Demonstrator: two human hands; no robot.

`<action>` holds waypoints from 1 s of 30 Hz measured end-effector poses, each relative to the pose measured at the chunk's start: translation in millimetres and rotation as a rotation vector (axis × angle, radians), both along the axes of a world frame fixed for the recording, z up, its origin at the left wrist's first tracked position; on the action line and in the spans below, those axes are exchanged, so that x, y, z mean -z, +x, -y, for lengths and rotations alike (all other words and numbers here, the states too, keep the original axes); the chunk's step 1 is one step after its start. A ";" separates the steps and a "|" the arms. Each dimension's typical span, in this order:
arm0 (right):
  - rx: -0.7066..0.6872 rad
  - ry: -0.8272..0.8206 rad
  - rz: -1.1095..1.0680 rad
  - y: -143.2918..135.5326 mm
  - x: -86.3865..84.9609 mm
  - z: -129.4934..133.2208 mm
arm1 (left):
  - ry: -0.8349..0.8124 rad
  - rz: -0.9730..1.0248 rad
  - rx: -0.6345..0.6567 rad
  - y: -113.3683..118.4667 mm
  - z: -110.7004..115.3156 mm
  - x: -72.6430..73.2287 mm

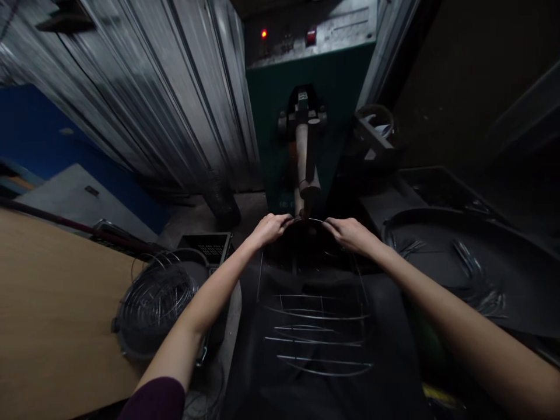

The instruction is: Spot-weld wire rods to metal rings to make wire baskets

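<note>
My left hand (275, 226) and my right hand (345, 230) are both closed on a thin curved wire at the top of a wire frame (317, 317). Between them, the wire meets the tip of a welding machine's electrode arm (306, 169). Below my hands the frame hangs down toward my lap, with several curved and straight metal rods across it. Its upper part is dim, so the exact joints cannot be made out. A dark apron or cloth (254, 373) lies behind the rods.
The green machine body (265, 93) stands ahead, its red light (263, 34) lit. At left, a round tub (131, 347) holds wire rings beside a black crate (227, 239) and a wooden board (52, 303). At right, a wide dark tray (441, 233) bears bundled metal rods (475, 274).
</note>
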State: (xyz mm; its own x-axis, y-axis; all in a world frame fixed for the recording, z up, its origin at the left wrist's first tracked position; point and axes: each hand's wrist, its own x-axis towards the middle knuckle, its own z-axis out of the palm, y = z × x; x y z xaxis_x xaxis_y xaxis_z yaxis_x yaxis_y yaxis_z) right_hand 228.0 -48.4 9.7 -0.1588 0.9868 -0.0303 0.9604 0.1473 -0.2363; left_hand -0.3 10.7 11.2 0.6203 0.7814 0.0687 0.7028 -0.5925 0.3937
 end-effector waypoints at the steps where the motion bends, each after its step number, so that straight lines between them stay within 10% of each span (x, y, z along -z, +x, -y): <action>1: 0.001 0.003 -0.002 0.4 0.2 0.7 | 0.006 0.005 0.000 -0.6 0.4 0.1; 15: -0.030 -0.161 -0.182 16.8 -2.2 2.0 | 0.007 0.059 -0.028 -4.0 0.3 11.2; 23: 0.047 0.161 -0.136 -6.6 -7.3 62.9 | -0.119 0.409 -0.157 -54.3 66.7 -7.2; 26: 0.171 0.252 -0.159 -1.6 -11.6 85.2 | -0.215 0.747 -0.452 -99.4 113.2 12.9; 30: 0.333 0.315 -0.171 4.2 -9.9 101.6 | -0.784 0.840 -0.737 -118.6 173.9 79.1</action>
